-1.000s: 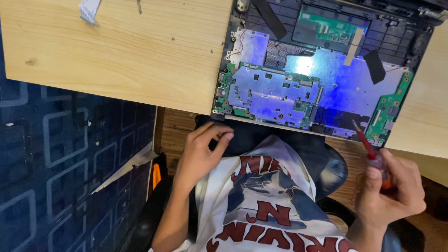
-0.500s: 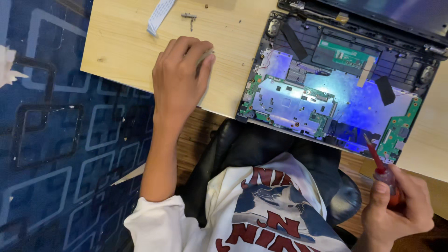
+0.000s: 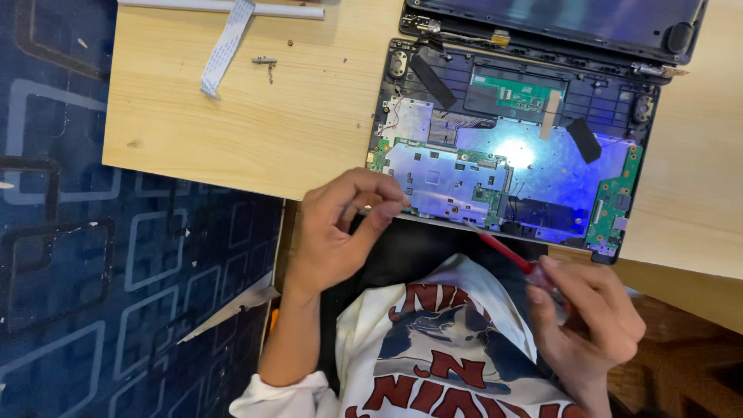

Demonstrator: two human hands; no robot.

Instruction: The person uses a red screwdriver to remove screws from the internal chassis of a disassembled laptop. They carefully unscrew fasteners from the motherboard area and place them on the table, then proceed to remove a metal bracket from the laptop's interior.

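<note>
Lying opened, back cover off, on the pale wooden tabletop (image 3: 255, 131), toward two o'clock in the view: black laptop chassis with exposed green circuit boards and silvery shielding (image 3: 511, 155), glaring blue-white near its middle. Sitting at its near left edge, close to six o'clock of the chassis: left hand (image 3: 337, 232), thumb and forefinger pressed together in a pinch; whether anything tiny is being held between them, cannot tell. Pointing in from five o'clock toward the near edge of the board: red-handled slim screwdriver (image 3: 507, 254), shaft tip resting just at the chassis rim. Gripping that handle low in the view, at about four o'clock: right hand (image 3: 588, 313), fingers curled closed around it.

Further out, leaning against the far edge of the chassis at one o'clock: dark laptop lid with metal hinges (image 3: 565, 19). Resting on the bare wood at eleven o'clock, well apart from both hands: flat white ribbon cable (image 3: 226, 46), and just beside it at its three o'clock a small grey metal bracket (image 3: 265, 61). Running along the top edge at twelve o'clock: thin white bar (image 3: 232, 8). Spreading below the table at nine o'clock: dark blue carpet patterned with lighter squares (image 3: 85, 271). Filling six o'clock: white printed shirt with red lettering (image 3: 433, 364).
</note>
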